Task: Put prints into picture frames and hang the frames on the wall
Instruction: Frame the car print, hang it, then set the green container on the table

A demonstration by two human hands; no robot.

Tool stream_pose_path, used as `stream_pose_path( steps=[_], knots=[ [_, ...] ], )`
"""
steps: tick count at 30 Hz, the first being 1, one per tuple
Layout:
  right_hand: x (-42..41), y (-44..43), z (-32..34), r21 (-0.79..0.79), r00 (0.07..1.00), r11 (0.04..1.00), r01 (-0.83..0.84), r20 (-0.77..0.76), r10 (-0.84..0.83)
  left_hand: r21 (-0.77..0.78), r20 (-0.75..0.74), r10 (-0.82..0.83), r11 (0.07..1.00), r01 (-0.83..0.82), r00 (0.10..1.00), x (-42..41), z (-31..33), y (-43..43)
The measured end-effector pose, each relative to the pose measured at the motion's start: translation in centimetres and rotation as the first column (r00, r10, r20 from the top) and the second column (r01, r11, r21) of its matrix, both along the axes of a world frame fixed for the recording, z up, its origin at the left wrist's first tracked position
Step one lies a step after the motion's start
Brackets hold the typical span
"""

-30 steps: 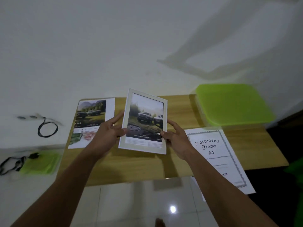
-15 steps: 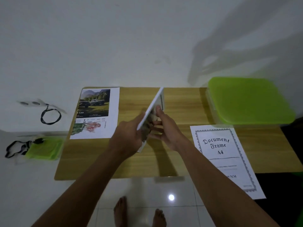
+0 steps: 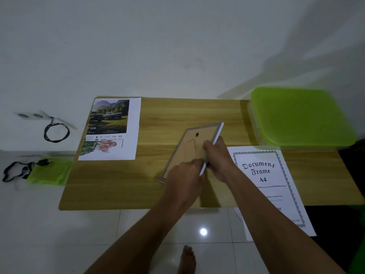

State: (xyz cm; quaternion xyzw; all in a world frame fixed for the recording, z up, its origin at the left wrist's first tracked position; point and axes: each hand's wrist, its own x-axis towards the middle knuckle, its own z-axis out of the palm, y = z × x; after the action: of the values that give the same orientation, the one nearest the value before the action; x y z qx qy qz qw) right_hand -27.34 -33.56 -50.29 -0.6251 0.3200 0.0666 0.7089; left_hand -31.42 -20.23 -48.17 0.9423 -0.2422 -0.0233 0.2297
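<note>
**Q:** Where is the frame, and how does it lie?

**A:** One frame (image 3: 188, 150) is held just above the middle of a wooden table (image 3: 177, 115), brown back towards the camera. It is tilted, with the white right edge raised. Its long axis runs from the near left to the far right. Whether its near left corner touches the table, I cannot tell.

**Q:** What are the hands doing?

**A:** Both hold it. The right hand (image 3: 218, 158) grasps the raised long edge, fingers curled over onto the backing. The left hand (image 3: 182, 176) grips the near end, fingers bent against the backing. The left hand is nearer the person, and the right reaches further along the edge.

**Q:** What matters for the next move?

**A:** Probably the small hanger (image 3: 197, 134). It sits at the far end of the backing, beyond both sets of fingers. The right hand is the closer one.

**Q:** What else is there?

**A:** Two paper items lie flat on the table:
- Left of the frame is a car print (image 3: 110, 119) with a flower picture below it. Whether that is one sheet or two is unclear.
- Just right of the frame is a sheet reading "Document Frame A4" (image 3: 264, 175), which overhangs the near edge.

One green box (image 3: 300, 115) stands at the far right. Behind everything is one bare wall (image 3: 177, 46).
</note>
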Motion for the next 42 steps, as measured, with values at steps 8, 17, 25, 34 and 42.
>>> stream_pose_path(
  steps=[8,17,25,34,42],
  knots=[
    [-0.2,-3.2,-3.5,-0.030,0.990,0.998,-0.048,-0.131,0.044,-0.200,-0.108,0.132,0.968,-0.151,0.985,1.7,-4.4,1.3],
    [2.7,-4.5,-4.5,-0.394,0.939,0.853,-0.342,-0.181,0.293,0.285,-0.341,0.063,0.958,0.039,0.938,8.3,-8.5,5.8],
    [3.3,-3.5,-7.0,-0.687,0.933,0.632,-0.359,-0.238,0.271,0.298,-0.360,0.031,0.951,0.083,0.932,9.1,-9.3,6.0],
    [-0.2,-0.9,-5.8,-0.829,0.871,0.428,-0.360,-0.134,0.473,0.252,-0.325,0.032,0.966,0.055,0.945,8.8,-8.9,6.6],
    [-6.2,0.8,-8.8,-0.908,0.592,0.101,-0.408,-0.178,0.786,0.333,-0.391,-0.022,0.929,0.163,0.920,7.3,-10.6,8.7]
  ],
)
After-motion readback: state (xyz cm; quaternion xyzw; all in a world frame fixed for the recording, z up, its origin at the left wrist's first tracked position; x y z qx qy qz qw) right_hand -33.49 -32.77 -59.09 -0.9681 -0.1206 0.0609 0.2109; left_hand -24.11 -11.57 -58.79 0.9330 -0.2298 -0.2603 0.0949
